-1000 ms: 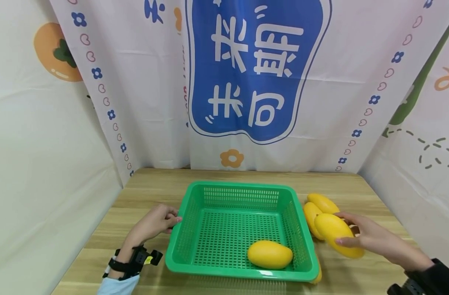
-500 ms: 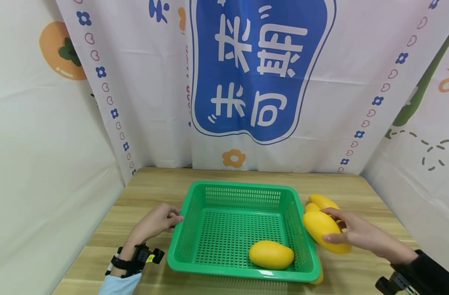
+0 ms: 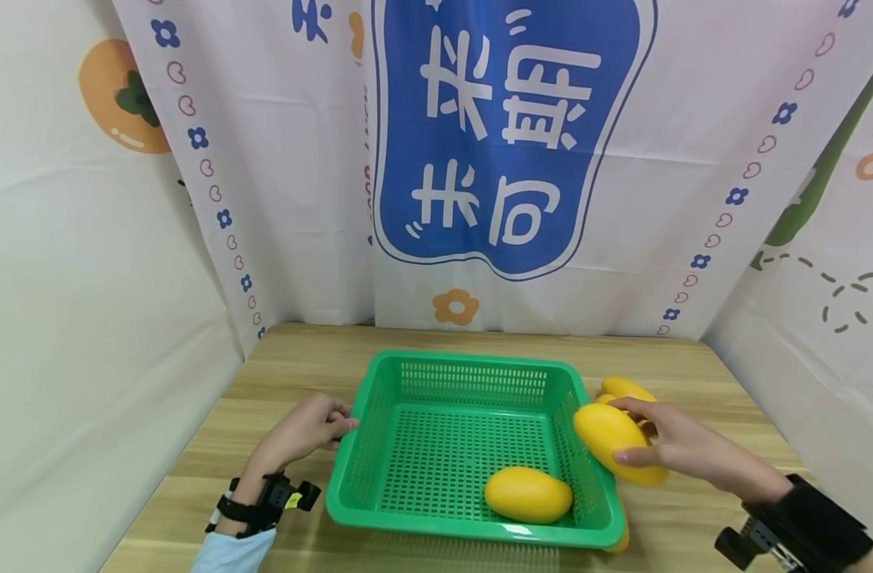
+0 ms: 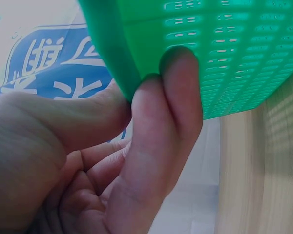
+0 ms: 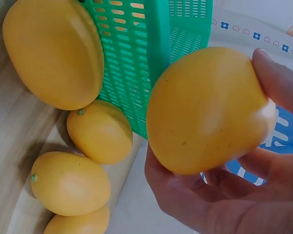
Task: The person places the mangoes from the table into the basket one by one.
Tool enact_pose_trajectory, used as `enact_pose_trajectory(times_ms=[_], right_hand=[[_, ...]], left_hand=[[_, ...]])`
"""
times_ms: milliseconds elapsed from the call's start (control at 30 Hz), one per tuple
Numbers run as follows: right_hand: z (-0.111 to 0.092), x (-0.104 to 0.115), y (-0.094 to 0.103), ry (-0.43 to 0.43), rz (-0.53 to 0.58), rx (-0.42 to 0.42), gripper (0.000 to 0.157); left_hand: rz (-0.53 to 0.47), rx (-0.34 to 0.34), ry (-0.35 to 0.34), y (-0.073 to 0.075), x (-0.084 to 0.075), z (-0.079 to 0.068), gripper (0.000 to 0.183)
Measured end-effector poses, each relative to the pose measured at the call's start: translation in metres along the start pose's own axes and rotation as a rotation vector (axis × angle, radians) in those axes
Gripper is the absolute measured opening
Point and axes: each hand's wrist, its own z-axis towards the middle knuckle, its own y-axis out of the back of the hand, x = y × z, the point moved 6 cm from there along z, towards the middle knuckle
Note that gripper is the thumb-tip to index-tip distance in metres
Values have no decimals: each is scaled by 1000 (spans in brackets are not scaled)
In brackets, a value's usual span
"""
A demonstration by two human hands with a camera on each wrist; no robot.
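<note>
A green plastic basket (image 3: 472, 363) stands on the wooden table, with one yellow mango (image 3: 528, 495) lying in its front right corner. My left hand (image 3: 310, 430) pinches the basket's left rim; in the left wrist view the thumb and fingers (image 4: 151, 146) are on either side of the rim. With thumb and fingers, my right hand (image 3: 683, 446) grips another mango (image 3: 615, 442) at the basket's right rim, partly over it. In the right wrist view that held mango (image 5: 210, 112) is off the table, and several more mangoes (image 5: 71, 183) lie below along the basket's outer side.
Behind the right hand, mangoes (image 3: 628, 388) sit on the table (image 3: 300, 358) right of the basket. One more mango (image 3: 620, 537) is mostly hidden by its front right corner. Printed cloth (image 3: 307, 239) hangs behind and at both sides.
My right hand has carried the gripped mango leftward, from beside the basket to its right rim. The left hand keeps its pinch on the left rim.
</note>
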Motion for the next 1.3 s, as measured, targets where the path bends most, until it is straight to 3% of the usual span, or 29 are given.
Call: enact_pose_trajectory(times_ms=[200,800,1067,1300], right_hand=[[5,9,-2,58,-37,-8,73],[24,28,-11,128,-62,7,69],[30,33,-14,129,-65,26,67],[39,41,-20,181,-86,44,64]], left_hand=[[1,0,0,0,-1,0,26],[3,6,-29,0,0,0,25],[9,-3,-18,1,1,1,21],[5,-3,-9,0,1,0,24]])
